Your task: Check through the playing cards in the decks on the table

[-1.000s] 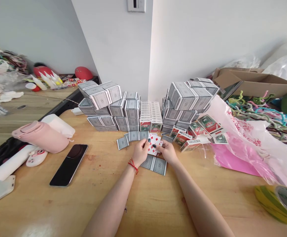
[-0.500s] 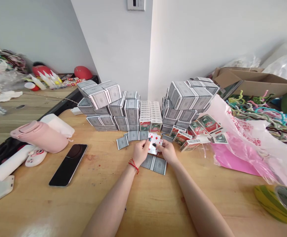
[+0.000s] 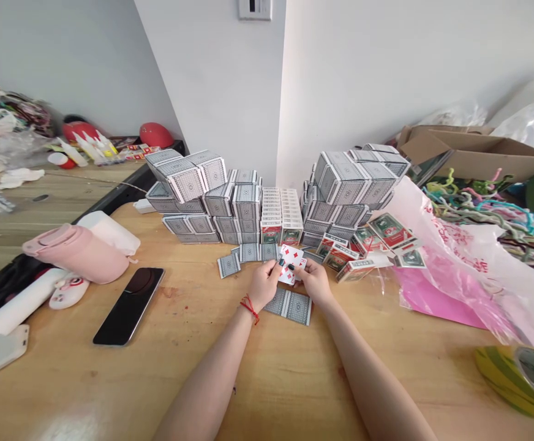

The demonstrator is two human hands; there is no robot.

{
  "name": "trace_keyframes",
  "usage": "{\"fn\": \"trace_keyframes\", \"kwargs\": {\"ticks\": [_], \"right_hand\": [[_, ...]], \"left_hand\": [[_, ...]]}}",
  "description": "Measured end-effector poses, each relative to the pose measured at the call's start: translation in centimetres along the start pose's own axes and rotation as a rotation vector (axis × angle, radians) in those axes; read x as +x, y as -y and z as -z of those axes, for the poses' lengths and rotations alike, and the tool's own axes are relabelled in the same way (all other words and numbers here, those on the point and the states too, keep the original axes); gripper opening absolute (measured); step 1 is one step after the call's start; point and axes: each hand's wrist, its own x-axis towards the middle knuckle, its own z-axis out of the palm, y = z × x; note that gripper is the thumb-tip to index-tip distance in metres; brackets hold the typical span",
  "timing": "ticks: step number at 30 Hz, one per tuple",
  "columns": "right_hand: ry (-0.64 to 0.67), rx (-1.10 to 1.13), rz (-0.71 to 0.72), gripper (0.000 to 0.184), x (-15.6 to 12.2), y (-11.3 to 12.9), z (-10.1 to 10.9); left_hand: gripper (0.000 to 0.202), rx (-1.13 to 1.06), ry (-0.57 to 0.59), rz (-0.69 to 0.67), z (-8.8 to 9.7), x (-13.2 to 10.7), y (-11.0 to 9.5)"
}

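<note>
The person's left hand (image 3: 263, 285) and right hand (image 3: 315, 282) held a small fan of red-suited playing cards (image 3: 289, 263) between them, just above the wooden surface (image 3: 267, 392). The cards' long axis ran roughly away from the person, tilted slightly, with the top edge leaning right. Fingers (image 3: 280, 264) of both hands were together and pinched on the cards' lower edges, the left hand on the left side and the right hand on the right. Neither hand was clearly nearer; the left maybe overlapped slightly more. The hands hid part of the cards, so the count was hard to tell, probably only a few.

A face-down pair of grey-backed cards (image 3: 289, 306) lay on the surface just below the hands. More loose grey-backed cards (image 3: 244, 254) lay just ahead, between the hands and the stacked card boxes (image 3: 248, 208), which rose in blocks on both sides. Open red-and-green card boxes (image 3: 363, 257) lay ahead and to the right. A red string bracelet (image 3: 249, 309) circled the left wrist. A black smartphone (image 3: 129, 306) and pink bottle (image 3: 76, 254) lay left; a pink plastic bag (image 3: 460, 263) and tape roll (image 3: 519, 383) lay right.
</note>
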Motion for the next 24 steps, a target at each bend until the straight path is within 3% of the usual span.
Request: {"fn": "trace_keyframes", "kwargs": {"ticks": [24], "right_hand": [[-0.014,-0.02,0.038,0.04,-0.04,0.23,-0.05]], "left_hand": [[0.036,0.092,0.002,-0.066,-0.03,0.1,0.21]]}}
